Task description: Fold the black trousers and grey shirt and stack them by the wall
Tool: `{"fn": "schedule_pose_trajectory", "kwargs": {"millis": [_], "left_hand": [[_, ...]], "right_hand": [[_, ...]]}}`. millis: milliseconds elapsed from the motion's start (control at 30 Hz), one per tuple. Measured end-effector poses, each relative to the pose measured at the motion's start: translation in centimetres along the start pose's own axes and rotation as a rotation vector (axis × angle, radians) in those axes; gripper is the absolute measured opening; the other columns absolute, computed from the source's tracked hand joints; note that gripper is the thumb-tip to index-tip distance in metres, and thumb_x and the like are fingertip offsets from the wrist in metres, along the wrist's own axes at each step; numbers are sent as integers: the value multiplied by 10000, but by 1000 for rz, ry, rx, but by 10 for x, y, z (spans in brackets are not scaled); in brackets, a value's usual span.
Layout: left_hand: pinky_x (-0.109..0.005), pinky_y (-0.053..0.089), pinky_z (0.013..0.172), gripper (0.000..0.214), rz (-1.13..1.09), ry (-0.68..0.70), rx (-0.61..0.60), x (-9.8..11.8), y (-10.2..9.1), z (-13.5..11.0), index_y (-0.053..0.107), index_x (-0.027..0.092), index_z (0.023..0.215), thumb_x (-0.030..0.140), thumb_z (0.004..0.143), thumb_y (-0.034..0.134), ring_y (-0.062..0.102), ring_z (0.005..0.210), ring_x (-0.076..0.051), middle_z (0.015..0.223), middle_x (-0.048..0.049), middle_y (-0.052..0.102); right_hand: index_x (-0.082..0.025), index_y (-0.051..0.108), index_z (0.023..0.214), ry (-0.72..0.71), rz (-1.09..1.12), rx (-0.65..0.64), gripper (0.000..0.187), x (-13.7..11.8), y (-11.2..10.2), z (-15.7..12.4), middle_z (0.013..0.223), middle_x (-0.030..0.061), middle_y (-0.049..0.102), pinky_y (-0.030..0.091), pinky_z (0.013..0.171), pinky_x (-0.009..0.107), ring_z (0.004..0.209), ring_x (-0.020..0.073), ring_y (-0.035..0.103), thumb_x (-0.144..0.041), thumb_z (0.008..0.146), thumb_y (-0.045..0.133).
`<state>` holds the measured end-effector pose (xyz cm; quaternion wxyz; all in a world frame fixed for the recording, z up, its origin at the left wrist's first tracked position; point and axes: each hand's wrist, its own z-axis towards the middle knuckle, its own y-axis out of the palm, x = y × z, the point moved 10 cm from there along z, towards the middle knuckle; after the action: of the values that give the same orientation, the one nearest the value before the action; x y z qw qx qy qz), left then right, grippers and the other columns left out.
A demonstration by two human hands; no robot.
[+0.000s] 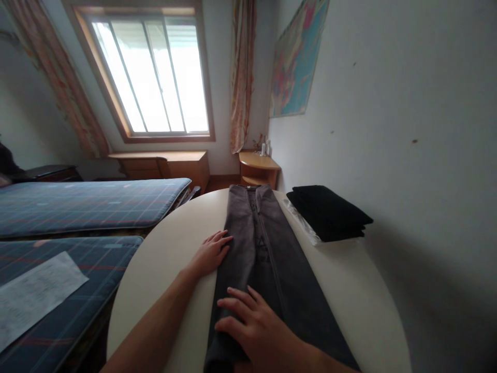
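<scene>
A dark grey garment, its sides folded inward into a long strip, lies flat down the middle of the round white table. Dark printed marks show in the gap between the two folded sides, and a collar edge with a small label is at the far end. My left hand rests with fingers stretched over the garment's left edge. Nearer to me, my right hand is over the lower left part of the garment, fingers spread; whether the fingertips press on the cloth I cannot tell.
Black folded cloth is stacked on clear plastic at the table's right edge, beside the wall. Two plaid-covered beds stand on the left, the nearer with a paper sheet. A wooden corner stand and desk are behind.
</scene>
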<state>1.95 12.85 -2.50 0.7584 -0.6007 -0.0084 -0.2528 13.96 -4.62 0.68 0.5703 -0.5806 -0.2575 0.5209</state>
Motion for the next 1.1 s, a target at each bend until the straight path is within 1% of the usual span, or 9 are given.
{"fn": "schedule_pose_trajectory", "kwargs": {"millis": [133,233,333,433,533,733,900,1000,1100], "left_hand": [[-484,331,1178,418,4,2,-2,-2,3,0,568,296,1378,363,986,440,402,1415,-265,1525,-38,459],[-490,343,1171,412,2,6,9,-2,2,0,584,289,1361,346,976,451,419,1404,-270,1516,-48,469],[-497,373,1151,392,0,7,38,0,-2,1,620,274,1315,314,946,492,449,1380,-283,1493,-60,493],[-519,387,1136,363,17,40,79,15,-13,0,656,267,1254,285,912,537,442,1378,-307,1475,-67,508],[-493,403,1128,392,-9,136,74,50,-21,-4,620,276,1298,263,915,544,478,1341,-283,1455,-61,525],[-395,474,1057,475,-83,434,-173,130,-9,-19,632,362,1263,95,899,485,516,1276,-219,1514,32,463],[-350,497,987,306,-94,479,-242,141,-5,-23,675,278,1043,91,905,476,568,1175,-198,1361,32,613],[-350,489,983,296,-121,471,-219,143,-8,-23,644,272,1083,102,905,479,568,1157,-189,1311,19,637],[-383,452,1037,334,-131,483,-215,147,-7,-26,654,306,1123,120,867,544,534,1206,-210,1348,26,606]], "right_hand": [[-214,637,1026,-125,-117,109,198,-12,-1,-2,1113,10,708,460,952,333,1014,185,633,-358,894,669],[-234,638,914,-217,-187,66,137,-14,24,-8,802,-48,705,431,653,236,723,116,612,-335,979,573],[-254,633,908,-273,-183,14,186,-10,39,-13,731,-64,663,354,549,243,639,98,558,-374,1007,531],[-288,611,1061,-312,-191,36,152,-10,23,-19,883,-67,673,370,596,245,726,99,566,-386,1021,501],[-294,565,1160,-278,-244,71,183,-8,-3,-21,997,-52,664,393,658,265,807,126,568,-382,1033,467],[-270,593,1089,-278,-145,5,204,-3,-4,-24,798,-55,651,362,550,258,691,117,577,-371,1048,420],[-213,647,993,-215,68,-125,275,3,2,-25,761,-37,665,364,521,192,610,79,581,-312,1054,398],[-224,665,1071,-226,220,-135,219,-2,-18,-28,811,-39,691,372,552,167,623,65,591,-240,1020,453],[-216,695,1009,-23,261,-68,172,22,-47,-30,803,-36,698,394,622,167,648,76,607,-187,898,567]]}}
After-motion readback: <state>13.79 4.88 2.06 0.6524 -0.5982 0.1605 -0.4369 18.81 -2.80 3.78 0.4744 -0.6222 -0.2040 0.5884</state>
